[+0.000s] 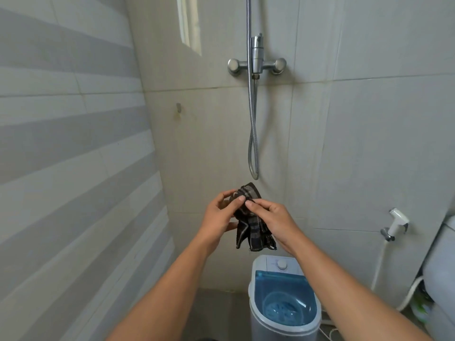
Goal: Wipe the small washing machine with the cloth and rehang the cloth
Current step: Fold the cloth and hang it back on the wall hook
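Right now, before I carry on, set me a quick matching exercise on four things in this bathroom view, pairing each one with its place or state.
Things:
1. cloth
2. washing machine
3. shower hose
4. wall hook

Places or states:
A. bare, on the tiled wall left of the mixer
B. hanging in a loop below the mixer
C. bunched between both hands
D. on the floor, blue lid shut

Pairs: 1-C, 2-D, 3-B, 4-A

A dark checked cloth (251, 217) hangs bunched in mid-air, its loose ends drooping just above the small washing machine (283, 301), a white upright tub with a translucent blue lid and one round dial
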A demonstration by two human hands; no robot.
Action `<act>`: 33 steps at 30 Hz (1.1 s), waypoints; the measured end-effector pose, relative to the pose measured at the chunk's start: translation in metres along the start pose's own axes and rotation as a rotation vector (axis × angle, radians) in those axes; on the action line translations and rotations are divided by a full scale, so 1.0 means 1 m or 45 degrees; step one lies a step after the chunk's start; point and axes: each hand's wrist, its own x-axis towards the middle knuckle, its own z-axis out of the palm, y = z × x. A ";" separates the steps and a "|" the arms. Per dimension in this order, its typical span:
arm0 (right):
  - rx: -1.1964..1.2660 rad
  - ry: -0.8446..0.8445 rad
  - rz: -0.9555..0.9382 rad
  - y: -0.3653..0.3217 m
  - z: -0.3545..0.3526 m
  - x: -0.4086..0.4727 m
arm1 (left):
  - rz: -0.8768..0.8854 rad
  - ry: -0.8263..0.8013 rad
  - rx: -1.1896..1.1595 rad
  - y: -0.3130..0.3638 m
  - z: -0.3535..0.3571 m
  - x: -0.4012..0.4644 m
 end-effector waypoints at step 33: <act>-0.198 -0.323 -0.215 -0.109 0.069 0.189 | 0.388 0.178 0.379 0.132 -0.124 0.114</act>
